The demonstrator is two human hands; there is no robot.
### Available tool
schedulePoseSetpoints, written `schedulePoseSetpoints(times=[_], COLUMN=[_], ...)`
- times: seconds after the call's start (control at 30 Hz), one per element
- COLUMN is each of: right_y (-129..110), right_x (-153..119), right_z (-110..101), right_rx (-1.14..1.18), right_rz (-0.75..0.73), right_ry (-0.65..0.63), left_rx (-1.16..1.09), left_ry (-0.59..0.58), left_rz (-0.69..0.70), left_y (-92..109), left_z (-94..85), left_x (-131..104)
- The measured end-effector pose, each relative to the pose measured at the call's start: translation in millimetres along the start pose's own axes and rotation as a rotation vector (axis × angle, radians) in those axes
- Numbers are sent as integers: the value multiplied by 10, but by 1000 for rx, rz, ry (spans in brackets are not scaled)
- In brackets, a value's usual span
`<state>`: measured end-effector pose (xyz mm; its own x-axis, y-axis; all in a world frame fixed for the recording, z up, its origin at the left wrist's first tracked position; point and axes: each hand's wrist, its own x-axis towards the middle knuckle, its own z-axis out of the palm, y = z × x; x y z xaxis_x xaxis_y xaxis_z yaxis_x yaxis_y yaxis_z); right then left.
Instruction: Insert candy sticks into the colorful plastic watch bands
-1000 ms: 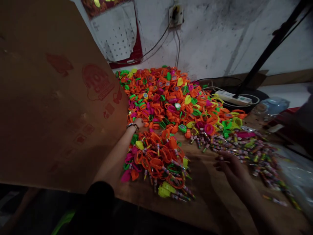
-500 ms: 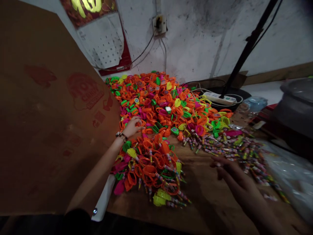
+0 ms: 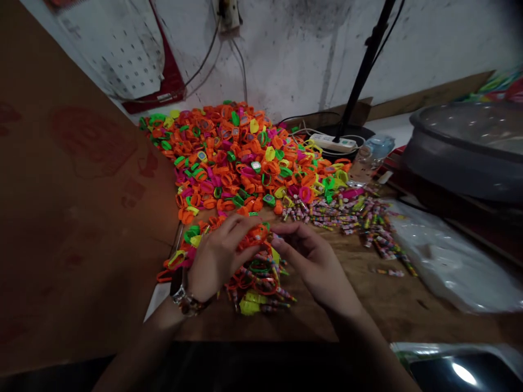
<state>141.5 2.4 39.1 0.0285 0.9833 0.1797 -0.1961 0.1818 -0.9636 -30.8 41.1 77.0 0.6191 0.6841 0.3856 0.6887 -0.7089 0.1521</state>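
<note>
Plainly, far heap (image 3: 229, 158): glossy, looped plastic bands (image 3: 268, 200), mostly without tubes (image 3: 347, 220), we judge.
Tube pile (image 3: 371, 215): slim, shiny, loose.
Near heap (image 3: 251, 305): far fewer bands, tubes among them.
Hands: our left hand (image 3: 216, 256) pinches an orange band (image 3: 255, 236) above the near heap; our right hand (image 3: 321, 267) has thumb and forefinger nearly meeting beside it, contents unclear.

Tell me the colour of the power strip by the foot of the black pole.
White; the power strip shows best in the head view.

The cardboard box (image 3: 73, 218) reads "TOY", faintly.
</note>
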Motion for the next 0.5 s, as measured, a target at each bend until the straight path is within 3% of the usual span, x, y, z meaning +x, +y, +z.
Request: schedulePoseSetpoints(times=[0.37, 0.5], right_y=[121, 168], right_x=[-77, -88], right_z=[20, -12], right_rx=[-88, -195], right_rz=[-46, -2], right_ry=[94, -16], left_rx=[231, 318], left_ry=[37, 11], left_rz=[48, 95], left_y=[133, 144], left_z=[27, 68], left_x=[-15, -90])
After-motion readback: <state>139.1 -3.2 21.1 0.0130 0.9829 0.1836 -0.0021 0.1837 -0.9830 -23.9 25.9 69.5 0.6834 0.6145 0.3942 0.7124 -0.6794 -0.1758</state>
